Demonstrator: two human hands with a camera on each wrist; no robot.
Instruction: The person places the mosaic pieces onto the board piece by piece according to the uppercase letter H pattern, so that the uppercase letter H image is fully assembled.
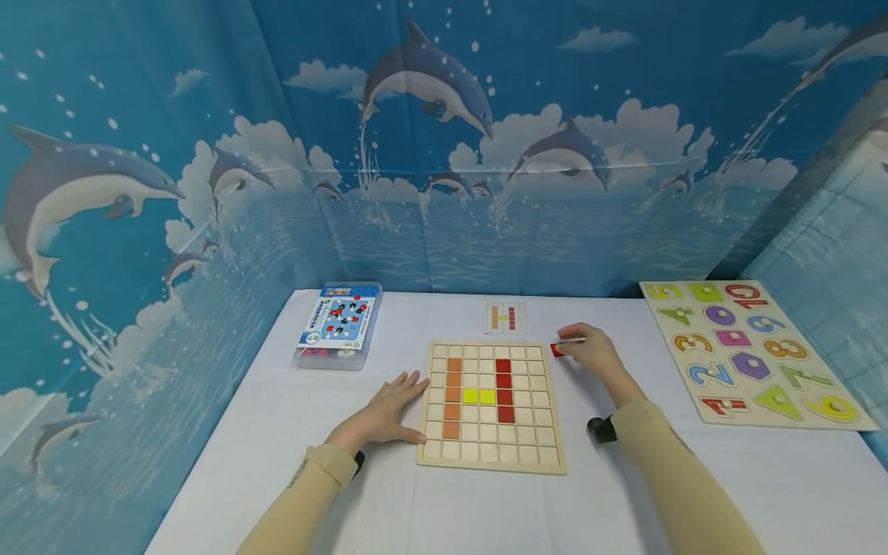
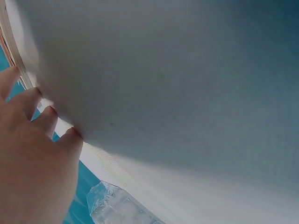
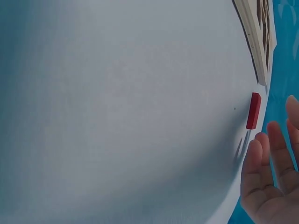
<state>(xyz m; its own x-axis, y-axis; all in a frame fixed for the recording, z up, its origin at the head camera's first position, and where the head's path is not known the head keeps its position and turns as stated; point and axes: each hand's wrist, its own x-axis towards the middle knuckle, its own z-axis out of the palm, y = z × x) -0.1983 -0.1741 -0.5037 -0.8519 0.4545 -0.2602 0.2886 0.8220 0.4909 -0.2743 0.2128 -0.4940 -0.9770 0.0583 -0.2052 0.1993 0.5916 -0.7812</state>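
A wooden grid board (image 1: 491,466) lies on the table with a column of orange tiles (image 1: 453,393), two yellow tiles (image 1: 479,396) and a column of red tiles (image 1: 504,393). My left hand (image 1: 380,412) is spread at the board's left edge, fingertips and thumb touching its side. Beyond the board's upper right corner, my right hand (image 1: 590,351) hovers with loosely bent fingers right at a loose red tile (image 1: 556,351). In the right wrist view this red tile (image 3: 253,111) lies on the table, just beyond the fingertips (image 3: 261,138).
Behind the board lies a small card (image 1: 506,317) with a coloured grid pattern. A clear plastic box (image 1: 338,327) with a molecule picture stands at the back left. On the right is a number and shape puzzle board (image 1: 752,354). A dolphin-print curtain (image 1: 430,231) hangs behind the table.
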